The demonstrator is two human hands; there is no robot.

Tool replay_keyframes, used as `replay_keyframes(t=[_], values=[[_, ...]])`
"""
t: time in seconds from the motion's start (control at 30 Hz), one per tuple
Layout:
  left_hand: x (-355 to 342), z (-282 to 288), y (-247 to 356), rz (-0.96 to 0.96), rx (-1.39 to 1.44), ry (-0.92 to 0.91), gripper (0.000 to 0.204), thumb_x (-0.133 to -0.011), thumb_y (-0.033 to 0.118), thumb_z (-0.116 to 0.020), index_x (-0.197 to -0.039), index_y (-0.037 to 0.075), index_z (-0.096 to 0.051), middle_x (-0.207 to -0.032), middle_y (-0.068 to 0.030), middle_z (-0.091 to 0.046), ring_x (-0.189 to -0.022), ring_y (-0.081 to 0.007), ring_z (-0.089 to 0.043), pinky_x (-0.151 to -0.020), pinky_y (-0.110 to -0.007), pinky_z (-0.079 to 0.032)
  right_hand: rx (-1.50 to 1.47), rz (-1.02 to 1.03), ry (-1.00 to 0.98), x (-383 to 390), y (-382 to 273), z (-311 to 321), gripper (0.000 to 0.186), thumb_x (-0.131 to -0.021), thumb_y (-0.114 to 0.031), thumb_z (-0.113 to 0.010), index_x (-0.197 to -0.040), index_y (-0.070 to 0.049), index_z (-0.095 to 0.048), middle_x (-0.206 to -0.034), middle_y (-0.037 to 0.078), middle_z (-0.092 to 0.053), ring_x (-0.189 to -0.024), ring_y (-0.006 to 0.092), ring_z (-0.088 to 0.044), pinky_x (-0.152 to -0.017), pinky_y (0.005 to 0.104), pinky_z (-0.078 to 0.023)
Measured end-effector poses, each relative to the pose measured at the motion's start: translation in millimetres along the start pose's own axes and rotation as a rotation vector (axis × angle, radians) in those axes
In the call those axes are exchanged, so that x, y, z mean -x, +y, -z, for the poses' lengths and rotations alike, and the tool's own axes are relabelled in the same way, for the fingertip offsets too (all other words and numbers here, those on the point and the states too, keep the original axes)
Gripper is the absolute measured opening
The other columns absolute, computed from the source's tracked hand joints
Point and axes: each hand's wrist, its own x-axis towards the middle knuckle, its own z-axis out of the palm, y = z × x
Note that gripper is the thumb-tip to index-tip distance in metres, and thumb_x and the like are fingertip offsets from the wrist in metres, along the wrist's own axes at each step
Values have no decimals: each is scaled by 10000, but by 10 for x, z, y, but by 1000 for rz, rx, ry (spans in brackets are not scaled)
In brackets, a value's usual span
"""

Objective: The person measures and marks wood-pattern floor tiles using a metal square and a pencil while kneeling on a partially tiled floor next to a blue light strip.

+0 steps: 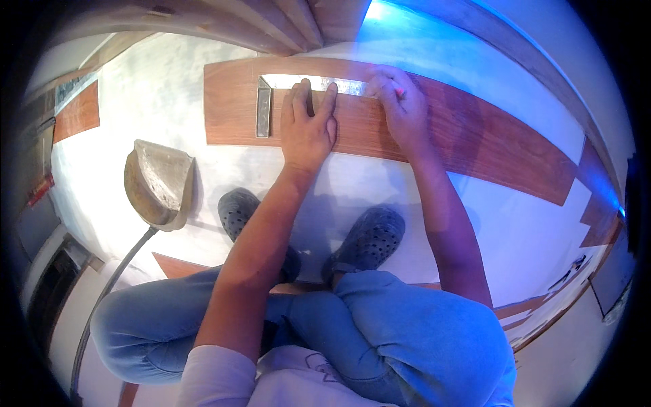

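Observation:
A long reddish-brown wood-look floor plank [475, 142] lies across the white floor in front of me. On it rests a metal try square [279, 82], its thick stock [264, 108] at the left and its blade running to the right. My left hand [310, 129] lies on the plank with fingers spread, the fingertips pressing on the square's blade. At the blade's right end my right hand [401, 108] is closed, pinching something small. A reddish bit shows between its fingers; the rest is hidden by the hand.
A worn dustpan [160, 184] with a long dark handle lies to my left. My feet, in dark clogs [369, 239], stand just below the plank. Another brown plank piece [77, 112] sits at far left, and laid planks [599, 197] at far right. Bright blue light falls at the upper right.

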Motion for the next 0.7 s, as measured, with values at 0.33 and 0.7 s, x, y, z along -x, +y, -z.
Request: replay_keyframes(t=[0.33, 0.7], values=[[-5, 10, 1, 19, 4, -18, 651, -849, 130, -713, -1480, 279, -660, -1492, -248, -509, -1392, -451, -485, -1187, -524, -412, 319, -61, -98, -198, 64, 48, 225, -1032, -277, -662, -1122, -82, -728, -978, 152, -768, -867, 283, -740, -786, 405, -570], [-24, -17, 22, 8, -17, -8, 602, -836, 149, -723, -1426, 268, -692, -1464, -227, -524, -1377, -448, -498, -1172, -519, -429, 277, 116, -181, -358, 48, -330, 227, -968, -243, -735, -1097, -57, -726, -1020, 186, -766, -921, 351, -751, -836, 440, -590]])
